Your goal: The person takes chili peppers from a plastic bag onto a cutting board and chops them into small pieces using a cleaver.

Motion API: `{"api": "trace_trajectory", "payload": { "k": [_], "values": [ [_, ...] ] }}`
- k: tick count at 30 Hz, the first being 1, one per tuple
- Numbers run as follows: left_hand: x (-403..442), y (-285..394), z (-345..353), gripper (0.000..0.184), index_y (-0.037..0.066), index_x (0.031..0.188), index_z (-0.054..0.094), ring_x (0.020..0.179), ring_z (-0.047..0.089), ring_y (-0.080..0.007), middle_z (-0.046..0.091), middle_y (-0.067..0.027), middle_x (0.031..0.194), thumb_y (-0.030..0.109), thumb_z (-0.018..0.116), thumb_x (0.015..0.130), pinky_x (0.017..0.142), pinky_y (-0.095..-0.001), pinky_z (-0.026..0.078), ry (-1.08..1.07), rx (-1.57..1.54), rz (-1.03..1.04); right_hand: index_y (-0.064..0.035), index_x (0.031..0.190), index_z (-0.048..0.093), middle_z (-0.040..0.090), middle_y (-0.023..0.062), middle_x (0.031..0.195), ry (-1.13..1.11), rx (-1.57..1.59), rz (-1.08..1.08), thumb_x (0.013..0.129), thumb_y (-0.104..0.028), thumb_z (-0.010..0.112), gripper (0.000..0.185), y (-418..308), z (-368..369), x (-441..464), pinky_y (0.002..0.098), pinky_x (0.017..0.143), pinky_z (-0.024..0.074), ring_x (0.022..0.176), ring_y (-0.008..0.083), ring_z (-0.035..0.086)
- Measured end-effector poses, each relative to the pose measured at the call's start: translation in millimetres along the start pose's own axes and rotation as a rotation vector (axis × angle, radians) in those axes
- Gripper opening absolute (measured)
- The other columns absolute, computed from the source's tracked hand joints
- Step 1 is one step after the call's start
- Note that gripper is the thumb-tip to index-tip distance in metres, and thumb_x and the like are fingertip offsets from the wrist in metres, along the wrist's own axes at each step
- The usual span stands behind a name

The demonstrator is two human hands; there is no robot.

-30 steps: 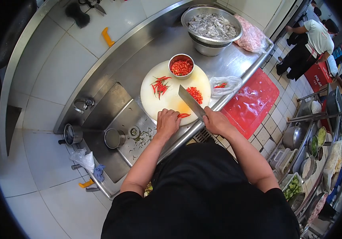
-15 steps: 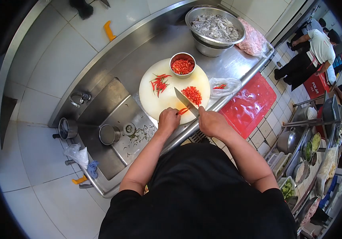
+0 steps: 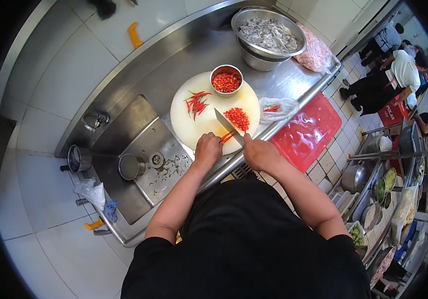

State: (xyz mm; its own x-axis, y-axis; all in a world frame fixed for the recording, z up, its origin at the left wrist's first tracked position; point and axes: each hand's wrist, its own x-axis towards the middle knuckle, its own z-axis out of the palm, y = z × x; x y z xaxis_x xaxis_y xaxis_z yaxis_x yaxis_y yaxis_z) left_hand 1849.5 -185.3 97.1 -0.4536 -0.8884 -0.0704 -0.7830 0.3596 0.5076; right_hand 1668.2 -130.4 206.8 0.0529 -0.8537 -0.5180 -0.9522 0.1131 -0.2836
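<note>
On the round white cutting board [image 3: 186,127], my left hand [image 3: 208,149] pinches red chilies [image 3: 228,136] at the near edge. My right hand [image 3: 260,155] grips the handle of a cleaver [image 3: 228,124], whose blade lies across those chilies. Chopped red chili [image 3: 237,119] is heaped just beyond the blade. Whole red chilies [image 3: 196,103] lie at the board's left, and a steel cup of chopped chili [image 3: 226,81] stands at its far side.
Behind the board stands a steel bowl of grayish strips [image 3: 268,32] beside a bag of pink meat [image 3: 314,49]. A clear bag [image 3: 280,110] lies to the right, a sink [image 3: 129,194] to the left. A red lid [image 3: 307,132] is lower right; several people [image 3: 404,72] stand farther back.
The cleaver has moved left, from beside the chopped pile to over the held chilies. My right hand has shifted left with it. The view has shifted slightly.
</note>
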Motion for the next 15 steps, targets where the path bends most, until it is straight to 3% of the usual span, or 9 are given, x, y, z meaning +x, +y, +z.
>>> {"api": "trace_trajectory", "payload": {
  "k": [3, 6, 8, 15],
  "values": [
    [0, -6, 7, 0.019, 0.003, 0.089, 0.076, 0.089, 0.064, -0.0365, 0.067, -0.0199, 0.087, 0.02, 0.069, 0.084, 0.084, -0.046, 0.051, 0.047, -0.006, 0.036, 0.0029, 0.113, 0.05, 0.069, 0.0272, 0.098, -0.006, -0.002, -0.018, 0.094, -0.01, 0.044, 0.024, 0, 3, 0, 0.0505, 0.083, 0.0545, 0.095, 0.0397, 0.07],
    [4, -13, 19, 0.016, 0.0, 0.075, 0.072, 0.087, 0.062, -0.0379, 0.065, -0.0209, 0.085, 0.012, 0.065, 0.082, 0.082, -0.048, 0.05, 0.074, 0.044, 0.08, 0.006, 0.118, 0.049, 0.07, 0.0263, 0.093, 0.027, 0.072, -0.008, 0.096, -0.011, 0.04, 0.03, 12, 41, -4, 0.0529, 0.08, 0.0549, 0.09, 0.0409, 0.07],
    [6, -14, 20, 0.014, 0.0, 0.074, 0.072, 0.084, 0.062, -0.0387, 0.064, -0.0209, 0.082, 0.009, 0.063, 0.079, 0.082, -0.0487, 0.05, 0.09, 0.023, 0.09, 0.0036, 0.12, 0.048, 0.07, 0.0248, 0.088, 0.195, 0.139, -0.108, 0.095, -0.01, 0.04, 0.03, 36, 88, 6, 0.0524, 0.073, 0.0557, 0.083, 0.0415, 0.07],
    [8, -14, 14, 0.011, 0.0, 0.079, 0.072, 0.078, 0.062, -0.0382, 0.064, -0.0208, 0.079, 0.01, 0.069, 0.078, 0.076, -0.0474, 0.051, 0.124, 0.028, 0.215, 0.0052, 0.12, 0.049, 0.069, 0.027, 0.097, 0.005, 0.182, -0.028, 0.091, -0.009, 0.05, 0.032, -1, 3, -2, 0.0497, 0.078, 0.0556, 0.095, 0.0402, 0.069]
  ]
}}
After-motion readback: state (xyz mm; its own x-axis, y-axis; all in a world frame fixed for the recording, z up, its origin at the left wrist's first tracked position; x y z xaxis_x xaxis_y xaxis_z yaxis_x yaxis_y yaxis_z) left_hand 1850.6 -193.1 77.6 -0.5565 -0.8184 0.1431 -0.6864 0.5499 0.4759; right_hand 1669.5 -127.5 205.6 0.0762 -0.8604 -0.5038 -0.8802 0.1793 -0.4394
